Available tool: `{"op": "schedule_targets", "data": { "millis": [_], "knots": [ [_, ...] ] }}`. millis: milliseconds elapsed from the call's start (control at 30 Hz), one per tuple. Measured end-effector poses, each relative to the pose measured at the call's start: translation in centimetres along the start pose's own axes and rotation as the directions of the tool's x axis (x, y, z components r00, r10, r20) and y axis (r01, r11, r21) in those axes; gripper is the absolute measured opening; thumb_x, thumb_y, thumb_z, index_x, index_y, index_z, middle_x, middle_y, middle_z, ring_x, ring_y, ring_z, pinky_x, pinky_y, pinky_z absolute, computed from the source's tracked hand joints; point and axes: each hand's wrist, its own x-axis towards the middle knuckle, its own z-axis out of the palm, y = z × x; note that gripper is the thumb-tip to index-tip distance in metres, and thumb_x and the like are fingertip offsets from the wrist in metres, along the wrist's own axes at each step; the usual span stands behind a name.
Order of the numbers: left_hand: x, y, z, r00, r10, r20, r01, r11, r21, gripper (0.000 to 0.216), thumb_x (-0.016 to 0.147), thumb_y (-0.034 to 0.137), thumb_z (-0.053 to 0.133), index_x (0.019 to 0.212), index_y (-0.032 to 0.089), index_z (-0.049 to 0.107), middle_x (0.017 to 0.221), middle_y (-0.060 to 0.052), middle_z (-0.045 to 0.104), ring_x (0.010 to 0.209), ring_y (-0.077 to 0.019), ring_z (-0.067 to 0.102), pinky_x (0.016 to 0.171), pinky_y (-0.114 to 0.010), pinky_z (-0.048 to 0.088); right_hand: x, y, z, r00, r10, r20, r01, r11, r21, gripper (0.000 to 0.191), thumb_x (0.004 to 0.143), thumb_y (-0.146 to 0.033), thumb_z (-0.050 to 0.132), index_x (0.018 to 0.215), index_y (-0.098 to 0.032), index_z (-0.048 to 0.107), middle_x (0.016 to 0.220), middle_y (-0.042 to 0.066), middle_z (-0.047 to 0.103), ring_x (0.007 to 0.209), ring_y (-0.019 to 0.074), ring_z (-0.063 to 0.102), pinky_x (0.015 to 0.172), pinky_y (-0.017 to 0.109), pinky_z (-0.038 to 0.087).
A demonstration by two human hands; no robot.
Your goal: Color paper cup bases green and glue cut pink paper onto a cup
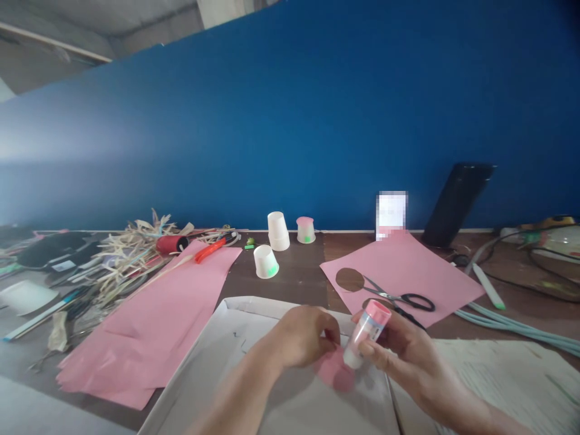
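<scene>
My right hand [408, 356] is wrapped round a glue stick [368, 332] with a clear barrel and a pink end pointing up. Its lower end is over a small round piece of pink paper [333, 370], which looks blurred; whether they touch I cannot tell. From the other side my left hand [306, 335] pinches the edge of that piece with curled fingers. Beneath both hands lies a white shallow box or board [244, 386]. Scissors [394, 297] with black handles rest on a pink sheet [408, 266] with a round hole cut in it, just beyond my right hand.
White paper cups [278, 231] stand at the back; one cup [306, 231] has a pink top. Another cup [265, 262] is nearer. Pink sheets [172, 320] and a heap of straw-like strips [127, 254] lie left. Cables [521, 326] and a leaning black object [457, 202] are right.
</scene>
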Motion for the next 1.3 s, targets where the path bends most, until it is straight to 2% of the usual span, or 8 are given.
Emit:
{"op": "schedule_targets", "data": {
  "millis": [200,333,467,567,667,933,1133,1300],
  "knots": [
    [2.4,0.9,-1.0,1.0,-0.023,0.009,0.023,0.998,0.053,0.02,0.07,0.021,0.052,0.08,0.026,0.069,0.083,0.002,0.068,0.071,-0.0154,0.059,0.055,-0.023,0.036,0.8,0.7,-0.6,0.967,-0.037,-0.251,0.042,0.999,0.014,0.024,0.079,-0.038,0.061,0.095,-0.02,0.057,0.076,0.002,0.061,0.065,0.0141,0.055,0.055,0.023,0.046],
    [3.0,0.7,-1.3,0.996,0.058,-0.063,-0.065,0.992,-0.113,0.021,0.073,0.026,0.054,0.086,0.026,0.07,0.089,0.002,0.068,0.076,-0.0152,0.06,0.063,-0.023,0.041,1.7,0.6,-1.0,0.912,-0.022,-0.409,0.088,0.986,0.143,0.029,0.077,-0.043,0.062,0.092,-0.018,0.057,0.075,0.003,0.061,0.067,0.0154,0.057,0.058,0.025,0.049],
    [4.3,0.7,-1.7,0.984,-0.004,-0.18,-0.037,0.974,-0.224,0.019,0.075,0.029,0.052,0.08,0.023,0.069,0.086,0.001,0.068,0.073,-0.0145,0.06,0.061,-0.023,0.041,2.4,1.2,-2.3,0.829,0.075,-0.554,-0.001,0.991,0.134,0.033,0.076,-0.047,0.062,0.093,-0.019,0.059,0.065,0.0,0.058,0.053,0.011,0.051,0.045,0.02,0.042],
    [6.1,0.9,-1.9,0.97,-0.029,-0.241,-0.034,0.967,-0.252,0.02,0.075,0.03,0.051,0.079,0.021,0.068,0.084,0.0,0.068,0.072,-0.0145,0.059,0.057,-0.022,0.04,2.7,2.0,-3.7,0.773,0.117,-0.624,-0.051,0.991,0.122,0.032,0.076,-0.051,0.059,0.081,-0.019,0.058,0.055,-0.002,0.054,0.046,0.0096,0.046,0.038,0.019,0.034],
    [8.3,1.0,-2.0,0.961,-0.028,-0.275,-0.028,0.98,-0.198,0.019,0.073,0.026,0.051,0.077,0.022,0.069,0.084,0.001,0.069,0.073,-0.0148,0.059,0.059,-0.023,0.039,3.1,2.5,-4.6,0.748,0.088,-0.658,-0.018,0.994,0.112,0.032,0.075,-0.051,0.061,0.078,-0.019,0.058,0.055,-0.002,0.056,0.045,0.0101,0.048,0.04,0.02,0.035],
    [12.1,-1.0,-0.2,0.962,0.08,-0.26,-0.134,0.972,-0.195,0.018,0.069,0.024,0.054,0.077,0.022,0.071,0.082,0.001,0.069,0.074,-0.0139,0.059,0.065,-0.023,0.041,3.9,2.8,-4.1,0.817,0.024,-0.576,-0.095,0.991,-0.094,0.032,0.075,-0.051,0.058,0.078,-0.02,0.058,0.055,-0.002,0.058,0.052,0.0145,0.055,0.048,0.023,0.043],
    [11.9,-2.0,0.9,0.952,0.123,-0.281,-0.191,0.955,-0.227,0.014,0.067,0.022,0.058,0.076,0.021,0.069,0.084,0.001,0.065,0.078,-0.0133,0.056,0.067,-0.023,0.041,4.1,4.1,-3.6,0.87,-0.025,-0.493,-0.102,0.968,-0.23,0.029,0.077,-0.045,0.058,0.091,-0.02,0.059,0.072,0.0,0.068,0.067,0.0176,0.063,0.06,0.024,0.047],
    [11.4,-1.9,0.7,0.961,0.092,-0.262,-0.161,0.953,-0.256,0.014,0.068,0.024,0.058,0.078,0.02,0.068,0.086,0.0,0.065,0.078,-0.0141,0.056,0.066,-0.023,0.041,4.2,4.0,-3.8,0.859,-0.06,-0.509,-0.134,0.932,-0.336,0.028,0.078,-0.045,0.055,0.087,-0.02,0.06,0.071,0.0,0.067,0.063,0.0175,0.062,0.06,0.025,0.047]
  ]
}}
